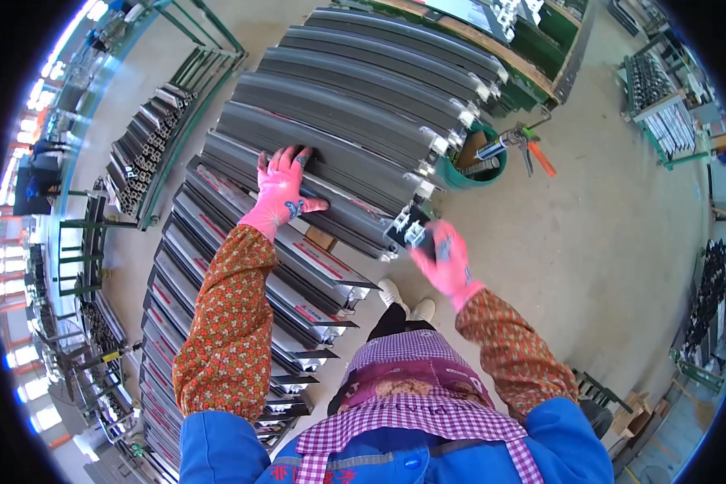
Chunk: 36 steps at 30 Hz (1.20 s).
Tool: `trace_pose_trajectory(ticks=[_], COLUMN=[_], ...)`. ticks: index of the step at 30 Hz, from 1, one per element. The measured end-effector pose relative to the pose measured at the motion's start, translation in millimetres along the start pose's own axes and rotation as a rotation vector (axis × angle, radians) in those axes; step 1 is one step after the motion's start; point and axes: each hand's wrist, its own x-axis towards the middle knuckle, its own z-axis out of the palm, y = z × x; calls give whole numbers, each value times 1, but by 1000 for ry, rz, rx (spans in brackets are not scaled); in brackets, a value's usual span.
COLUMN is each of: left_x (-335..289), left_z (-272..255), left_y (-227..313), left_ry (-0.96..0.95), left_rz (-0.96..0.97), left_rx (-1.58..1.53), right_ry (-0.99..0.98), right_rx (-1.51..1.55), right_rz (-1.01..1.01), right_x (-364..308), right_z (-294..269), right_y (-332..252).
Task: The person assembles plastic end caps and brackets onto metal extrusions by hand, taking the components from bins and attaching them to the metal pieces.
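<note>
My left hand point(284, 187), in a pink glove with darkened fingertips, lies with fingers spread on a long dark grey metal profile point(339, 211). The profile is one of several lying side by side. At its right end is a small black and silver end piece point(410, 228). My right hand point(446, 262), gloved in pink too, has its fingers closed at this piece; the fingers partly hide the grip. More profiles point(339, 73) with silver fittings at their right ends lie beyond my hands. Nearer profiles point(210, 282) carry red-marked strips.
Right of the profiles, a green bucket point(473, 171) holds a caulking gun point(508, 145) with an orange handle. A green bench point(540, 68) stands at the far side. On the left is a rack of metal tubes point(149, 141); another rack point(660, 105) stands far right.
</note>
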Motion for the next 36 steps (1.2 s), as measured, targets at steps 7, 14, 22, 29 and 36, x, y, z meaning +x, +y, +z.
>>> trace_pose_trajectory(ticks=[7,14,22,29,36], left_x=[7,-11,-119,-77,-89], left_z=[-8,11,8,23,21], left_y=[7,1,-31,16,-4], left_ry=[-51,200,135,43,77], left_rz=[-47,-63,-94,-261,-305], left_rx=[48,1,-321,-306,-250], right_ry=[414,22,1,-200,-263], right_rx=[386,0,128,17,10], right_rz=[232,-241,347,-241,-367], right_x=[-4,3,-77,-45,-42], right_z=[16,8,-15,17,18], right_y=[12,-49,12,-55,-76])
